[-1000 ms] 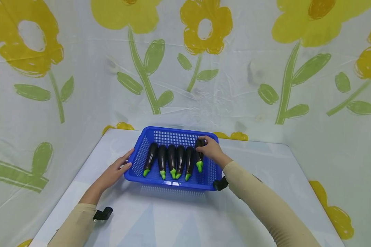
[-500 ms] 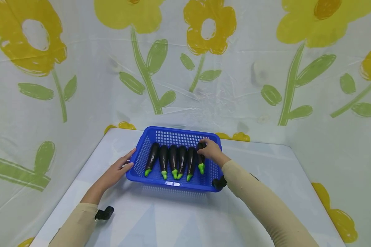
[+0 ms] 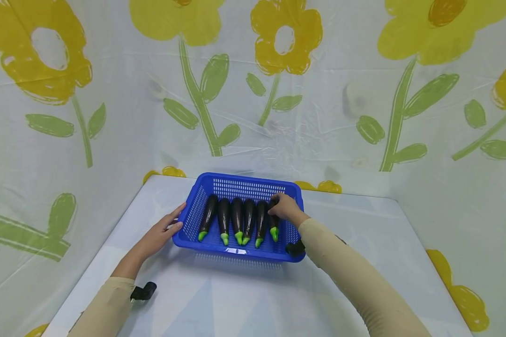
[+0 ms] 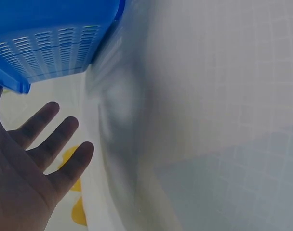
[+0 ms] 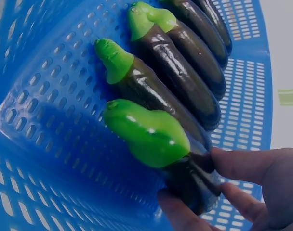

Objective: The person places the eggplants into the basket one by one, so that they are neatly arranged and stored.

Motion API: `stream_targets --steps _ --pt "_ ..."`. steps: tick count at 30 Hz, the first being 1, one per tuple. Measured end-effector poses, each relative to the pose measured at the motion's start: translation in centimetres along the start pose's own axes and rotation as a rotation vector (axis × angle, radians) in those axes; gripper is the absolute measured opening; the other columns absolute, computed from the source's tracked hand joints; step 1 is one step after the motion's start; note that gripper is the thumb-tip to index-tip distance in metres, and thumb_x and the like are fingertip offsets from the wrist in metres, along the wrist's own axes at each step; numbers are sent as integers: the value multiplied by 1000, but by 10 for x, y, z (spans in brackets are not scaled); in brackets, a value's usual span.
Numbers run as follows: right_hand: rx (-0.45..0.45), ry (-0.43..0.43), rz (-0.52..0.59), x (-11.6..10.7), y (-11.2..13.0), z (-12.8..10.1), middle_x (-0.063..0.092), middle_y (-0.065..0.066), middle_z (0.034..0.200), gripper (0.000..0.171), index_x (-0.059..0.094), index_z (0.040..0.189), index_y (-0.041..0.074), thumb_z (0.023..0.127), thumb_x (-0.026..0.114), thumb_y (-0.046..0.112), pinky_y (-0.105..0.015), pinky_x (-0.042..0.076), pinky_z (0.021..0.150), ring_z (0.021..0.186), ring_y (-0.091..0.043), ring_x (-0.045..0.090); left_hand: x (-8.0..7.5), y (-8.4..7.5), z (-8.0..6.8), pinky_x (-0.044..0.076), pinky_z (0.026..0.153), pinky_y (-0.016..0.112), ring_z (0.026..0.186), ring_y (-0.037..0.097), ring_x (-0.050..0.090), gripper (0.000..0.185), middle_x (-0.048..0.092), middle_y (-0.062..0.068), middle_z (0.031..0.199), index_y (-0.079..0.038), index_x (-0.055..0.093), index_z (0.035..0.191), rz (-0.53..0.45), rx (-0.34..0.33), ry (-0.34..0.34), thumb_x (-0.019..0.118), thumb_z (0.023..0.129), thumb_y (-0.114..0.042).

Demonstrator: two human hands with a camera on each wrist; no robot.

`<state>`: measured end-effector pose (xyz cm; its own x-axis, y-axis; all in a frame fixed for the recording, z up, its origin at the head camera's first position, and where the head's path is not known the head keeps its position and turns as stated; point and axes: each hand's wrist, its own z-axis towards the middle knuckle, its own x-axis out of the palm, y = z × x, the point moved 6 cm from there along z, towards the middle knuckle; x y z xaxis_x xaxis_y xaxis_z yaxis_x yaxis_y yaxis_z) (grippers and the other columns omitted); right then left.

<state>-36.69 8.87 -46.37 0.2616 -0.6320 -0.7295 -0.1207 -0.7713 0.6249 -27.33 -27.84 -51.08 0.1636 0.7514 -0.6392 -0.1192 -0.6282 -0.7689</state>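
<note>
Several dark eggplants with bright green stem ends lie side by side in a blue plastic basket [image 3: 236, 252]. My right hand [image 3: 287, 207] pinches the rightmost eggplant [image 5: 153, 137] between thumb and fingers, with its green end toward me. Close beside it lies a neighbouring eggplant [image 3: 261, 222], parallel to it. At the basket's left side my left hand [image 3: 158, 235] is spread, its fingertips right at the rim. In the left wrist view several fingers [image 4: 64, 139] of that hand stretch out straight below the basket wall [image 4: 50, 53].
The basket stands on a white table [image 3: 219, 299] with pale blue shapes. Behind and around hangs a white sheet [image 3: 320, 107] printed with yellow flowers. Black wrist cameras [image 3: 143, 291] are strapped to both wrists.
My right hand has lowered the rightmost eggplant slightly toward me, into line with the others in the basket. The left hand keeps its place by the rim.
</note>
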Motion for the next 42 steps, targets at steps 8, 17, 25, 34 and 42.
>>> stream_targets --steps 8,17,25,34,42 --pt "32 0 -42 3 -1 1 54 -24 144 56 56 140 3 88 77 9 -53 44 110 128 -38 55 1 1 0 40 102 73 140 53 36 64 22 24 165 -28 19 164 -15 4 -2 44 108 -44" --pt "50 17 -40 7 -4 3 54 -26 142 61 54 141 2 85 78 5 -52 44 109 128 -39 54 1 2 0 40 102 73 140 53 36 64 23 24 165 -28 19 164 -11 -1 -1 45 107 -44" --pt "86 59 -26 13 -7 2 51 -27 146 67 49 147 1 86 77 3 -52 41 112 131 -39 52 0 -1 -1 38 103 73 141 54 35 64 22 24 165 -27 19 164 -21 1 2 44 107 -44" --pt "85 64 17 12 -6 0 54 -27 141 65 48 146 -1 87 74 1 -52 45 108 126 -39 56 1 -2 0 40 102 73 140 54 35 65 22 25 165 -26 19 164 -3 -2 -1 44 107 -44" --pt "81 58 55 12 -7 1 55 -26 141 61 50 146 1 89 73 0 -53 45 108 127 -39 56 1 -1 0 40 102 73 140 55 35 65 22 25 165 -26 19 164 -5 8 -4 44 107 -44"
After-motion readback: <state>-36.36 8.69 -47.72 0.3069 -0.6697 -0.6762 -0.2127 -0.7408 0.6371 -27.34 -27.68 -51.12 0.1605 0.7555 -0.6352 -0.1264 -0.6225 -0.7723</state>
